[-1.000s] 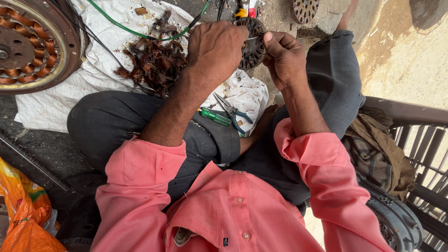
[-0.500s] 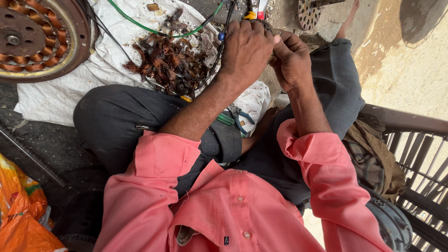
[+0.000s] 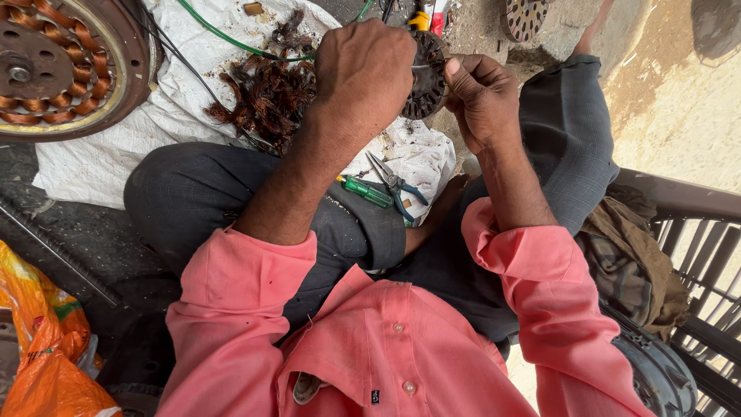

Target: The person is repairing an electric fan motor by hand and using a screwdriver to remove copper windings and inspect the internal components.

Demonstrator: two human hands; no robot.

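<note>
Sitting cross-legged, I look down at my own arms in pink sleeves. My left hand (image 3: 363, 73) and my right hand (image 3: 482, 100) are both closed around a dark round slotted motor core (image 3: 427, 77), held upright between them above my lap. A thin metal piece runs between the hands across the core; what it is I cannot tell. Just left of my left hand lies a pile of stripped reddish copper wire (image 3: 266, 96) on a white cloth (image 3: 116, 154).
A green-handled screwdriver (image 3: 367, 191) and blue-handled pliers (image 3: 396, 185) lie on the cloth by my knee. A large round stator with copper coils (image 3: 54, 66) sits top left. A green cable (image 3: 224, 38) crosses the cloth. Orange plastic bag (image 3: 42, 347) bottom left; dark railing (image 3: 695, 232) at right.
The view has shifted a little, and my hands with the core sit slightly lower and nearer the middle. Both hands have stayed closed on the core throughout.
</note>
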